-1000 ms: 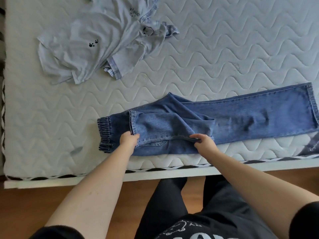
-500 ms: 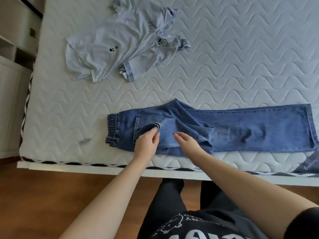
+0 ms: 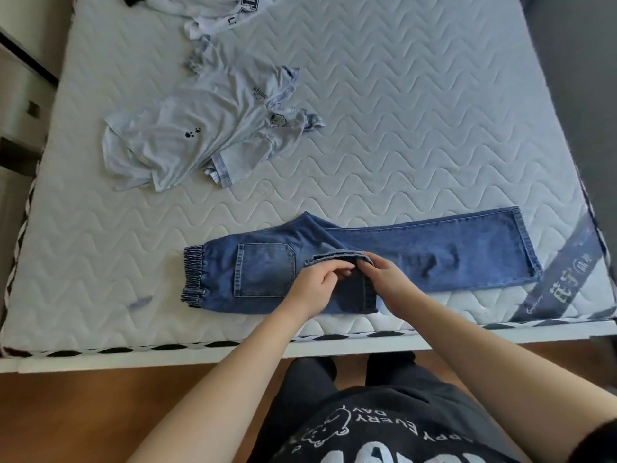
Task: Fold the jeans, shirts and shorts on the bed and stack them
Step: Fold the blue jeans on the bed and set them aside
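Observation:
Blue jeans (image 3: 417, 255) lie lengthwise near the front edge of the bed, elastic waistband at the left, leg hems at the right, a back pocket facing up. My left hand (image 3: 317, 285) and my right hand (image 3: 384, 279) meet at the crotch seam, both pinching a fold of denim there. A crumpled light blue shirt (image 3: 200, 138) with small paw prints lies further back on the left. Another white garment (image 3: 223, 11) with dark letters sits at the far edge, partly cut off.
The quilted white mattress (image 3: 417, 111) fills most of the view. A blue strap (image 3: 561, 279) with lettering crosses its front right corner. White furniture (image 3: 20, 78) stands at the left. Wooden floor (image 3: 100, 412) lies in front of the bed.
My hands moved right from the back pocket to the crotch seam and took hold of the fabric. The view lifted, showing more of the bed and a second garment at the back.

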Tool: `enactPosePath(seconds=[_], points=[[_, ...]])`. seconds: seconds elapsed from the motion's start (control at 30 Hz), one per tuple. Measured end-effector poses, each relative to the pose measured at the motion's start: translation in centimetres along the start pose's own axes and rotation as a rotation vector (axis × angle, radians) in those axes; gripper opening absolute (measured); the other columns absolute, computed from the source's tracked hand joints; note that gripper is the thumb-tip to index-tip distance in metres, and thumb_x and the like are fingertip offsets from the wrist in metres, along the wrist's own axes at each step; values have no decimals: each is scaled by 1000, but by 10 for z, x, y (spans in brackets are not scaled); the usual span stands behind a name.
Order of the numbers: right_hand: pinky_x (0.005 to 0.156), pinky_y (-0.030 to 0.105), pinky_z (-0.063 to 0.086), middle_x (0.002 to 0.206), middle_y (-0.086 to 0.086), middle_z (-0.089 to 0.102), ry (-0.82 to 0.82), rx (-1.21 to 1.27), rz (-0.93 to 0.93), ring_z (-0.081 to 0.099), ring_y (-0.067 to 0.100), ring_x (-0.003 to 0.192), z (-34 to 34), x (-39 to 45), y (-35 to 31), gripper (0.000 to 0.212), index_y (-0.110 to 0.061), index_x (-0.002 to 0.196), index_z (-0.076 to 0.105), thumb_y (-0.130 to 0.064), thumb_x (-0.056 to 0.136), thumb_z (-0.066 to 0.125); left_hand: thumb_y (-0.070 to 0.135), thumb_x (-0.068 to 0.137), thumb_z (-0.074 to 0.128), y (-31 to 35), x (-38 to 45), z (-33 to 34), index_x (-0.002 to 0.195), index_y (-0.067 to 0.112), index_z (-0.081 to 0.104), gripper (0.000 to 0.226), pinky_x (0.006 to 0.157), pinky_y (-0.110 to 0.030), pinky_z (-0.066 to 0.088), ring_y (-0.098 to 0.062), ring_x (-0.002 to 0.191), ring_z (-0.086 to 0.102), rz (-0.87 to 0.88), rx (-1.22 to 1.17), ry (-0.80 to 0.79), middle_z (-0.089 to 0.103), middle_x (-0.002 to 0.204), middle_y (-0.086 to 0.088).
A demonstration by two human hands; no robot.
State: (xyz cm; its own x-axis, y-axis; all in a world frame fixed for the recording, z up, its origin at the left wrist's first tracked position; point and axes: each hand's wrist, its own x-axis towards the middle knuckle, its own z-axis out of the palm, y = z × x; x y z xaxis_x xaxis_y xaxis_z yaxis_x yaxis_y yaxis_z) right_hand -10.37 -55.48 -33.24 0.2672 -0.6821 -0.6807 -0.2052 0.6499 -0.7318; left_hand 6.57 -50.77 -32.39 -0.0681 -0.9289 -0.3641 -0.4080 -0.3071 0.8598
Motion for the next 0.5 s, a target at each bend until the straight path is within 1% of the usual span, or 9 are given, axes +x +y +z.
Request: enactPosePath(seconds=[0.03, 0.1, 0.17, 0.2, 0.27, 0.3, 0.33, 0.43, 0.5], points=[[77, 17, 53, 95, -9, 75, 21, -31, -5, 67, 13, 99, -3, -4, -3, 23, -29, 101, 70, -20, 102, 49, 1, 94, 44, 3, 1, -1, 108, 15, 70, 33, 93, -27, 50, -5, 96, 64, 37, 16, 88, 70, 102, 4], [81, 25, 55, 99, -3, 75, 33, -93, -22, 67, 15, 99, -8, -12, -9, 20, -26, 105, 70, -24, 102, 51, 8, 94, 55, 5, 5, -5, 105, 16, 63, 16, 85, -34, 53, -9, 90, 62, 84, 61, 252, 65, 99, 3], [91, 38, 52, 105, 7, 73, 27, -184, -57, 66, 14, 94, -10, -22, -16, 19, -23, 108, 70, -26, 101, 52, 8, 87, 67, 7, 9, -12, 114, 15, 55, 30, 86, -36, 52, -11, 92, 59, 98, 31, 324, 58, 108, -1], [90, 36, 53, 103, 5, 74, 13, -228, -82, 65, 10, 90, -10, -29, -21, 18, -25, 107, 70, -27, 101, 53, 7, 83, 72, 8, 12, -16, 121, 17, 50, 45, 88, -34, 52, -10, 94, 58, 106, 19, 323, 54, 114, -3], [84, 24, 52, 96, -8, 74, -8, -346, -134, 65, 1, 85, -9, -44, -33, 17, -32, 103, 69, -30, 100, 53, 7, 78, 78, 12, 21, -24, 140, 24, 38, 76, 88, -26, 51, -9, 97, 56, 114, 47, 262, 46, 123, -2], [83, 19, 50, 94, -12, 73, -11, -413, -157, 64, -1, 85, -9, -51, -40, 16, -34, 101, 69, -30, 100, 53, 8, 76, 80, 15, 28, -28, 146, 24, 32, 85, 90, -26, 49, -12, 101, 55, 95, 75, 203, 43, 126, -3], [82, 16, 48, 93, -15, 72, -7, -471, -174, 62, -2, 86, -9, -57, -46, 15, -34, 101, 67, -30, 100, 53, 11, 76, 81, 17, 36, -31, 147, 21, 34, 85, 95, -29, 48, -16, 107, 55, 69, 94, 121, 45, 128, -4], [73, 4, 41, 87, -21, 68, 21, -571, -205, 58, -10, 81, -14, -74, -59, 16, -38, 98, 64, -28, 101, 52, 19, 82, 77, 31, 56, -38, 124, 12, 61, 46, 101, -45, 48, -25, 111, 62, 14, 84, -130, 66, 119, -9], [70, 1, 40, 86, -24, 68, 79, -598, -230, 57, -16, 78, -21, -85, -65, 15, -37, 100, 66, -31, 100, 52, 15, 86, 72, 44, 65, -39, 114, 9, 65, 29, 99, -45, 49, -24, 106, 65, 33, 53, -139, 71, 111, -7]])
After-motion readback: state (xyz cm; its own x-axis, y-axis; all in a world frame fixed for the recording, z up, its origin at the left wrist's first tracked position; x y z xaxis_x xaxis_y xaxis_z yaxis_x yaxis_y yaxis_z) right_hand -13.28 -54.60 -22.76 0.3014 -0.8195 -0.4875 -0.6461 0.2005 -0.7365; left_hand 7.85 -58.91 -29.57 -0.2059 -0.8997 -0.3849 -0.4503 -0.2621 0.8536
